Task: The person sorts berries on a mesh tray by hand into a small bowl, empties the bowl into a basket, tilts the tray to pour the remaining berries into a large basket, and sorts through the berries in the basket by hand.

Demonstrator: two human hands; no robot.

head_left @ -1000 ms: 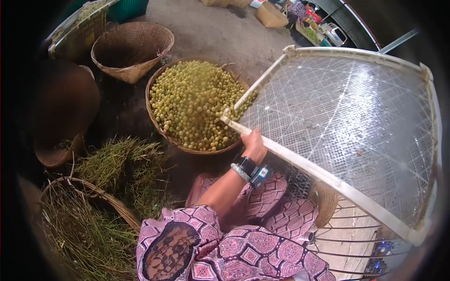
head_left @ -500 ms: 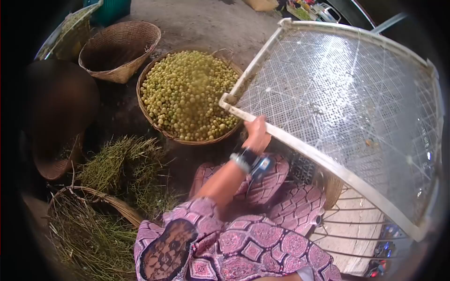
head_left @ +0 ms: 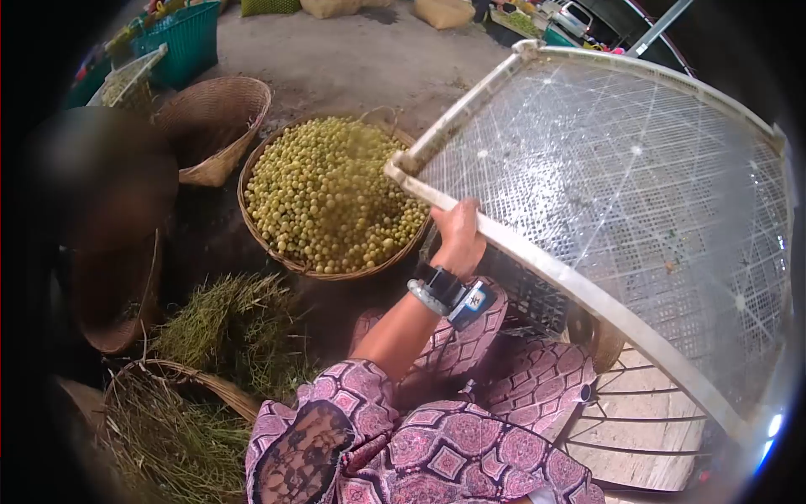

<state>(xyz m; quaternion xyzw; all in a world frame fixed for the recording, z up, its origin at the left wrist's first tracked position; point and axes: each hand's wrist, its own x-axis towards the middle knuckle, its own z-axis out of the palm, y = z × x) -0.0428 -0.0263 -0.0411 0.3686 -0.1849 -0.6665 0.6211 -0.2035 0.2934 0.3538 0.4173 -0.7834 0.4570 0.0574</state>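
Observation:
My left hand [head_left: 458, 238] is closed on the near rim of a large, white-framed mesh tray [head_left: 588, 160], close to its left corner. The tray is raised and tilted, and its mesh looks wet, with a few small bits stuck on it. Just left of the hand stands a round woven basket [head_left: 252, 220] heaped with small yellow-green round fruits [head_left: 332, 189]. A dark band and a blue-and-white object are on my left wrist. My right hand is out of view. Under the tray, a dark plastic crate [head_left: 529, 290] shows in part.
Piles of green stalks [head_left: 227, 328] lie at left, with more in a basket [head_left: 201, 382] at lower left. A woven basket [head_left: 220, 126] and a teal crate [head_left: 178, 42] stand behind. A dark blurred shape covers the left edge. A wire rack [head_left: 638, 420] is at lower right.
The view has shifted, showing more of the floor at the back. The tray's tilt has changed slightly, its glare has moved, and my left hand keeps its hold on the rim.

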